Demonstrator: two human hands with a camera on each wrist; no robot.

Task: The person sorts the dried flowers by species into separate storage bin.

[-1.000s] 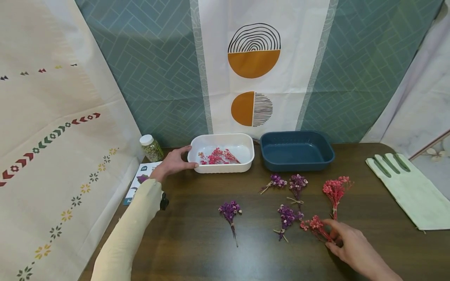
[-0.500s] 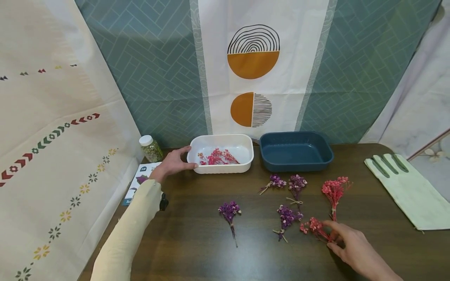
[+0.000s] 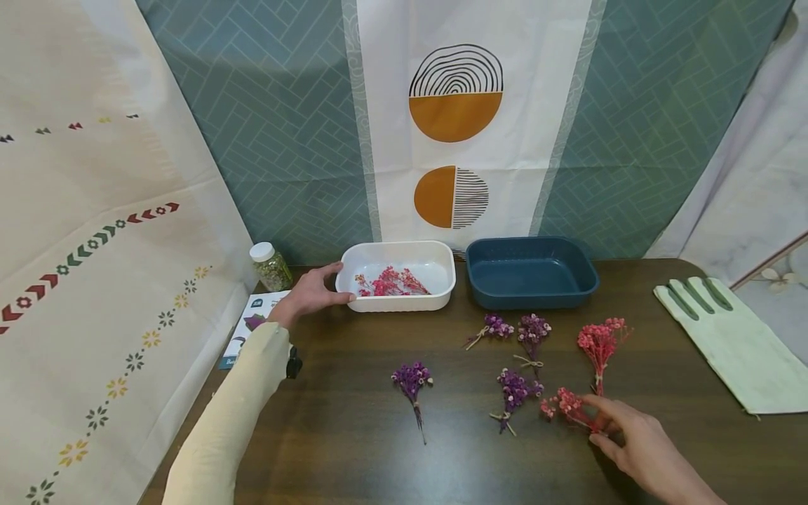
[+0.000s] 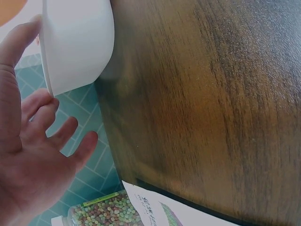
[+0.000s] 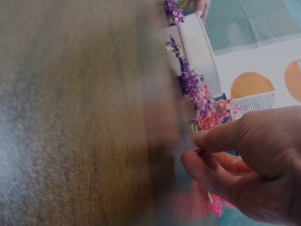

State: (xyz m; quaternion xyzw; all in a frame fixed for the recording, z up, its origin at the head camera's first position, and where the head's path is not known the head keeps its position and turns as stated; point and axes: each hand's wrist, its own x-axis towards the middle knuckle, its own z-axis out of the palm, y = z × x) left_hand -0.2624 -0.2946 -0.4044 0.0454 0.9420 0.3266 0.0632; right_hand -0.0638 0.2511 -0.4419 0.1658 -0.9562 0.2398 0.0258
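My left hand (image 3: pixel 312 289) holds the left end of a white dish (image 3: pixel 404 303), thumb at the near corner and a finger at the far corner. In the left wrist view its thumb and a fingertip touch the dish's rim. Pink dried flowers (image 3: pixel 391 282) lie inside that dish. At the lower right my right hand (image 3: pixel 634 435) pinches the stems of a small pink dried flower bunch (image 3: pixel 568 403) between thumb and fingers, low over the table. Just beyond it lies another tied pink bunch (image 3: pixel 598 344). Several purple bunches (image 3: pixel 516 389) lie to its left.
A dark blue dish (image 3: pixel 533 300) stands right of the white one. A lidded jar (image 3: pixel 271 270) and a printed card (image 3: pixel 249 326) are at the left. Folded pale green cloth (image 3: pixel 745 358) holding green-handled utensils lies at the right. Fabric hangs behind the table.
The right hand and its pink bunch have shifted very slightly to the right. My left hand stays at the white dish; the other flowers look unchanged.
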